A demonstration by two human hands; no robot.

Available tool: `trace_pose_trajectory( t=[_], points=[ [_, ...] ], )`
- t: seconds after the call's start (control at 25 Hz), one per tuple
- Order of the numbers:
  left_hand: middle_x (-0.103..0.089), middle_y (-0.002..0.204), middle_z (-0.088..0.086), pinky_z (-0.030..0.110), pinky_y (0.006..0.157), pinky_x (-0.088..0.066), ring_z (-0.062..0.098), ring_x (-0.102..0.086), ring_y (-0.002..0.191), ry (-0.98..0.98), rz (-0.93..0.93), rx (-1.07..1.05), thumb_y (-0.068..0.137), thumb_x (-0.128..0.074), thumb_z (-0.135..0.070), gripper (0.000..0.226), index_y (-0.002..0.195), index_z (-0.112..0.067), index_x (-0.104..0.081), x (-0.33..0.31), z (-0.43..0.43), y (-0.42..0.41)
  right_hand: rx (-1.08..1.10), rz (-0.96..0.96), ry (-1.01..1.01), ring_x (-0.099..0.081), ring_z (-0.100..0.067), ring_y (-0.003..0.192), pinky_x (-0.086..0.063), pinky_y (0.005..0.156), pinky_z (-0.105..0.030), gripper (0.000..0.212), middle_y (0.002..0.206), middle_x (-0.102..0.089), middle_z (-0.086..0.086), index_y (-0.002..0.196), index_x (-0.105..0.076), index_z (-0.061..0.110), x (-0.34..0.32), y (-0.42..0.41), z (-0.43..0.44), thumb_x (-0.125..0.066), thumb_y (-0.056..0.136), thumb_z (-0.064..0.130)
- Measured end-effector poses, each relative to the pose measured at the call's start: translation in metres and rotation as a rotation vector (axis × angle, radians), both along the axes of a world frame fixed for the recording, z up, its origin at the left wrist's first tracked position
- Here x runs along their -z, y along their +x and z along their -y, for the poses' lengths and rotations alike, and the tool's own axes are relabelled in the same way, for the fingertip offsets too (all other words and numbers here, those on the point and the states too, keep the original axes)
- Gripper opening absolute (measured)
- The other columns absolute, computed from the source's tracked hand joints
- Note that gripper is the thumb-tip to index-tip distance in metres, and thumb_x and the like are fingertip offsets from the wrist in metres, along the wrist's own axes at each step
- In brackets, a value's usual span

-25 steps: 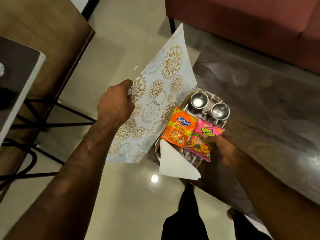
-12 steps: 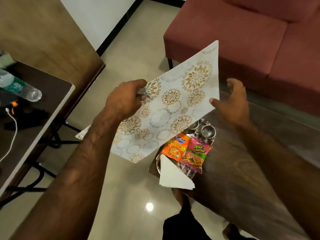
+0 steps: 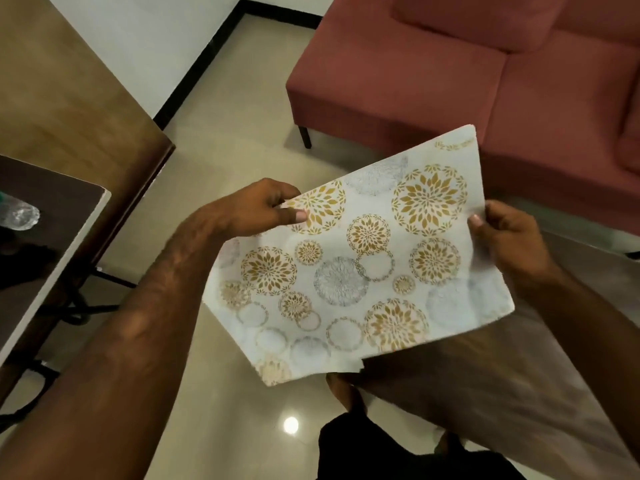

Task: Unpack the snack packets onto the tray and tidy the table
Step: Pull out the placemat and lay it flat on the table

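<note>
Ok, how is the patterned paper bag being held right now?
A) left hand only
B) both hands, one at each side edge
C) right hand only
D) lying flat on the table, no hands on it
B: the left hand pinches the bag at its left edge and the right hand grips its right edge, holding it up in the air in front of the sofa.

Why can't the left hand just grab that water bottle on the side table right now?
Probably it can't yet. The left hand is busy pinching the patterned paper bag, which the right hand holds too. The water bottle lies far off to the left; nothing blocks the way.
</note>
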State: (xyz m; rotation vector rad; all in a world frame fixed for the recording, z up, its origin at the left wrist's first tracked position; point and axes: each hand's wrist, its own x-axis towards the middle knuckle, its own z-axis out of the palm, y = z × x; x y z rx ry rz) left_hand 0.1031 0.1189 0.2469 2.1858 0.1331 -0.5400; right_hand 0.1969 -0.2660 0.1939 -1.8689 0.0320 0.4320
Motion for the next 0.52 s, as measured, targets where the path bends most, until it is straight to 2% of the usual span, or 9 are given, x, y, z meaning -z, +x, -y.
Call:
trace_pose_trajectory(
  t=[0.16,0.32,0.52],
  points=[
    [-0.08,0.102,-0.007,0.038,0.089,-0.06,0.01,-0.076,0.092,0.017,-0.164,0.077,0.079,-0.082,-0.04,0.032,0.104,-0.02,-0.078,0.011,0.001,0.005,0.146,-0.081,0.009,-0.078,-0.017,0.086,-0.064,0.068,-0.029,0.022,0.1,-0.081,0.0,0.099,-0.076,0.025,0.008,-0.004,0.067,-0.058,0.103,0.015],
    [-0.081,0.094,-0.001,0.035,0.07,-0.064,0.019,-0.078,0.084,-0.054,-0.215,-0.073,0.076,-0.085,-0.033,0.026,0.097,-0.018,-0.081,0.031,0.015,0.008,0.253,-0.151,-0.004,-0.078,-0.02,0.089,-0.064,0.07,-0.036,0.02,0.102,-0.08,-0.002,0.102,-0.075,0.025,0.02,-0.007,0.137,-0.057,0.103,0.016],
    [-0.08,0.097,0.002,0.035,0.06,-0.062,0.022,-0.078,0.083,-0.198,-0.156,-0.306,0.067,-0.09,-0.025,0.036,0.1,-0.019,-0.076,0.059,0.1,0.029,0.382,-0.201,0.01,-0.079,-0.012,0.08,-0.061,0.058,-0.026,0.027,0.097,-0.081,0.004,0.094,-0.076,0.03,0.039,-0.011,0.225,-0.056,0.104,0.015]
  ],
)
